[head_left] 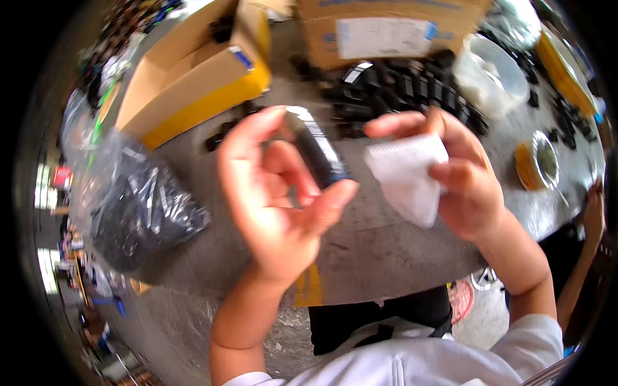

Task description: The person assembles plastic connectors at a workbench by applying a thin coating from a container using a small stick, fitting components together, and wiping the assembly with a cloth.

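My left hand (277, 180) grips a glossy black part (315, 147), rounded and elongated, by its two ends between thumb and fingers. It is held tilted above the grey table (360, 257). A folded white cloth (412, 180) is pinched in my right hand (460, 170), just to the right of the black part and apart from it. Behind my hands lies a heap of similar black parts (399, 90). Motion blurs both hands slightly, and the part's exact kind cannot be made out.
An open yellow-sided cardboard box (193, 116) stands at the far left, a large brown carton (315, 38) at the back. A clear bag of black items (148, 212) lies left. On the right are a translucent tub (502, 96), a yellow tape roll (529, 164) and another person's arm (579, 257).
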Tool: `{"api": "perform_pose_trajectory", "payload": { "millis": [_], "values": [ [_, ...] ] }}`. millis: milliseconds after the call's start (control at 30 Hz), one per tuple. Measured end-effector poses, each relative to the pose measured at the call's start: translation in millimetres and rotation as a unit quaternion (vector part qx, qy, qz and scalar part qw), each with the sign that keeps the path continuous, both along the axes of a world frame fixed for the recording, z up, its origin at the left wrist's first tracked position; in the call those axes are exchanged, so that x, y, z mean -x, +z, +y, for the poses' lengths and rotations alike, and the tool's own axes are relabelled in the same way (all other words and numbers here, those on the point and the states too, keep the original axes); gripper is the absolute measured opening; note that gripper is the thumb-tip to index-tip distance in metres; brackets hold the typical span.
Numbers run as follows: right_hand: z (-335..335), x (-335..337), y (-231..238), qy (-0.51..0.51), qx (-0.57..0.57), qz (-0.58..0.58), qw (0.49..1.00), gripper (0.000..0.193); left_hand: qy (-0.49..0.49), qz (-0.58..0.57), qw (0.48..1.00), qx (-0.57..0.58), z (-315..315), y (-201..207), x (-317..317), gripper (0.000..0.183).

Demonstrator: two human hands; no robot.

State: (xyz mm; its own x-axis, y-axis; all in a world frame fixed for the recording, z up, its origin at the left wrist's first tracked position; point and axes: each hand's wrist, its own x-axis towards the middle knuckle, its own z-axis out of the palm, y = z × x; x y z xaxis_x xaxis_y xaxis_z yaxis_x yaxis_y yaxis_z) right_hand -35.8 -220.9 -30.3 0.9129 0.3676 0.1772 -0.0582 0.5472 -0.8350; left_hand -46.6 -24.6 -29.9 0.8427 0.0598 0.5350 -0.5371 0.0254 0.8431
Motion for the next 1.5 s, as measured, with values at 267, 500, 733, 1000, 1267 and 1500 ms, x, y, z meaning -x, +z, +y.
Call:
{"api": "perform_pose_trajectory", "payload": {
  "millis": [267, 500, 733, 1000, 1267, 1500],
  "values": [
    [-41, 28, 35, -0.26, 0.172, -0.116, 0.943, 0.028, -0.004, -0.062, 0.99, -0.129, -11, -20, -8, 0.067],
    [-147, 185, -12, -0.262, 0.135, 0.011, 0.955, 0.02, 0.008, -0.02, 0.98, -0.197, -9, -43, -24, 0.045],
    [-224, 355, -250, -0.446, 0.208, 0.454, 0.743, 0.02, 0.053, 0.037, 0.981, -0.185, -15, -43, -28, 0.04],
    [-245, 363, -513, -0.344, 0.6, 0.412, 0.593, 0.019, 0.108, 0.058, 0.967, -0.223, -14, -44, -32, 0.038],
    [-231, 336, -624, -0.214, 0.624, 0.58, 0.477, 0.023, 0.148, 0.077, 0.958, -0.235, -10, -42, -32, 0.037],
    [-227, 335, -600, -0.233, 0.593, 0.624, 0.451, 0.023, 0.14, 0.106, 0.956, -0.234, 5, -43, -33, 0.04]
  ]
}}
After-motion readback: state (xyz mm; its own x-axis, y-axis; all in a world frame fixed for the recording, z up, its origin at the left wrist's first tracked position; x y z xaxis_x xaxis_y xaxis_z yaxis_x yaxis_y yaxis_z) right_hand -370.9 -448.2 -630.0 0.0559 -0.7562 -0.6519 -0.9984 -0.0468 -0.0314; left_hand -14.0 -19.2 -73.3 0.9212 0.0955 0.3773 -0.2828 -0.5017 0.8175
